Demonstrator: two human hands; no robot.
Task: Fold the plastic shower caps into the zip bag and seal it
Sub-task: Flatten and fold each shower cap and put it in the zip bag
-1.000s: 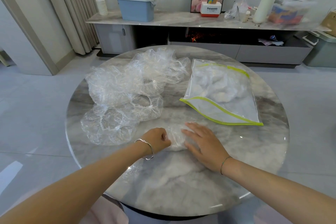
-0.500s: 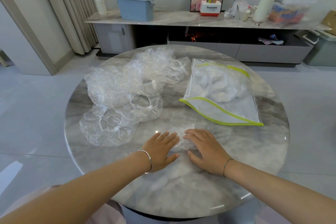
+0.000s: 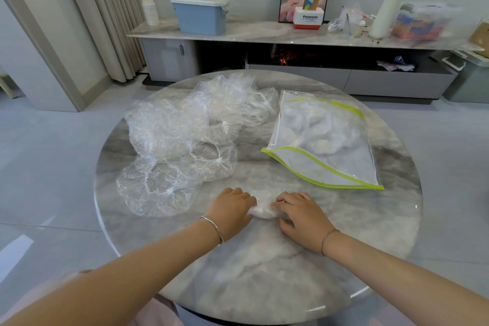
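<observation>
Cap [image 3: 263, 211]: a small wad on the table [image 3: 264, 286], squeezed between your hands. Left hand [image 3: 232, 208] curls onto one end, right hand [image 3: 301, 213] onto the other. Step, as I read it: compacting one cap for bagging. Bag [image 3: 325, 167] lies beyond the right hand, near mouth apparently open, partly filled. Pile [image 3: 185, 145] of loose caps sits left. Next: keep the wad tight and lift the bag's lip.
</observation>
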